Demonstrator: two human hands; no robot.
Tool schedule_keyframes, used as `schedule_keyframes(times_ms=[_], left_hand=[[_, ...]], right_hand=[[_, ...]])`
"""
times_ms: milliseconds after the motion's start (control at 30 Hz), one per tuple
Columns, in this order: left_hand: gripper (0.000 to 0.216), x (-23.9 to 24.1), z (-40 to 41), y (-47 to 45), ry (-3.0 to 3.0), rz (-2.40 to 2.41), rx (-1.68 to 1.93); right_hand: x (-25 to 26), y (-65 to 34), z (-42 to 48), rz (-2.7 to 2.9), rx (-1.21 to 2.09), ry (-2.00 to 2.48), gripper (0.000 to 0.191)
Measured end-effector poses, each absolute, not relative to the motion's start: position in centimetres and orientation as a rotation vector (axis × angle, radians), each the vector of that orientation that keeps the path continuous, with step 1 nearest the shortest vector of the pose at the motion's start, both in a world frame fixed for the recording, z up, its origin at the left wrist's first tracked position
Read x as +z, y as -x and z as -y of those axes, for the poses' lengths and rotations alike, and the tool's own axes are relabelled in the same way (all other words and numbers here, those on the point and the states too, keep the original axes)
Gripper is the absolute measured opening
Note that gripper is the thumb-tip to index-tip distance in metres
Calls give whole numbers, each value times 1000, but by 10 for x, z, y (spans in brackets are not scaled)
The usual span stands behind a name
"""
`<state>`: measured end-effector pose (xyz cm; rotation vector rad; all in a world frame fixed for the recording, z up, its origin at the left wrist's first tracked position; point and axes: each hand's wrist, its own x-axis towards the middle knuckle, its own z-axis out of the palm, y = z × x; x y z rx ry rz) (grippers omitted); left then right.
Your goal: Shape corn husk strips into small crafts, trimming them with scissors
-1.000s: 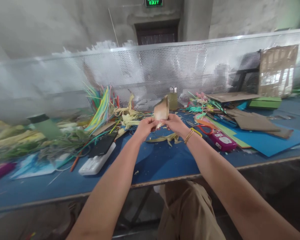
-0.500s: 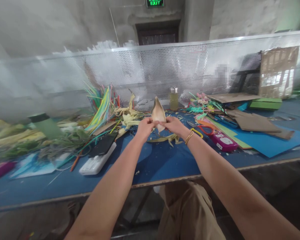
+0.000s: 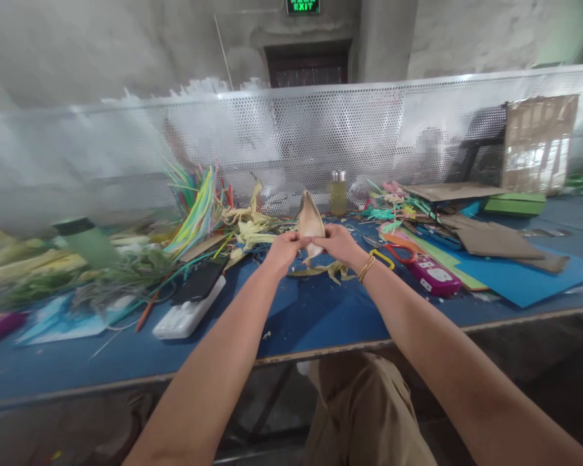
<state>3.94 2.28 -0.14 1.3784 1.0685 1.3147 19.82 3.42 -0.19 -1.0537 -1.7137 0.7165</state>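
Observation:
A pale, pointed dried corn husk [image 3: 311, 219] stands tip-up between my two hands above the blue table. My left hand [image 3: 287, 250] pinches its lower left edge with thumb and fingers. On the other side my right hand [image 3: 339, 242] grips the lower right edge, the two thumbs nearly meeting. Below them, loose strips of husk [image 3: 337, 270] lie on the tabletop. Close to my right wrist are scissors with red-orange handles [image 3: 401, 253] and a yellow-handled tool [image 3: 383, 259]. The back of the held husk is hidden.
Left of my arms lie a black phone [image 3: 200, 282], a white power strip [image 3: 190, 318], colourful pipe cleaners [image 3: 201, 213] and a green bottle [image 3: 88, 243]. To the right are a purple glue-gun-like device [image 3: 434, 277], blue paper [image 3: 529, 275] and cardboard [image 3: 495, 239]. A jar [image 3: 338, 194] stands before the perforated metal screen [image 3: 311, 129].
Both hands still hold the husk, which has shifted very slightly right and tilted a little. Nothing has been let go or picked up.

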Motion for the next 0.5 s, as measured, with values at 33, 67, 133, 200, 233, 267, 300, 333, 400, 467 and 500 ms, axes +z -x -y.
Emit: schedule_keyframes(times_ms=[33,67,133,200,233,267,300,333,400,467,500], left_hand=[[30,1,-21,-40,-1358,-1031,1303],[28,4,-19,-41,-1334,-977,1299],[25,13,-12,-39,-1279,-832,1308],[20,25,-6,-30,-1209,-663,1314],[17,31,-4,-22,-1176,-606,1330],[13,37,-3,-12,-1141,-565,1389],[14,41,-4,-1,-1097,-529,1488],[16,45,-5,11,-1048,-496,1601],[24,49,-12,33,-912,-434,1837],[30,50,-19,45,-712,-459,1954],[28,49,-21,45,-658,-490,1945]], right_hand=[[-1,-201,-35,1694,672,1083,14],[0,-204,-37,1666,644,1112,14],[1,-211,-42,1580,677,1137,14],[2,-218,-47,1475,782,1123,13],[2,-221,-49,1408,826,1125,12],[3,-223,-50,1330,863,1133,11],[3,-225,-52,1247,898,1144,10],[4,-227,-53,1159,932,1153,9],[6,-230,-53,1004,1007,1141,10],[9,-229,-50,964,1095,1083,13],[11,-227,-47,1000,1148,1041,14]])
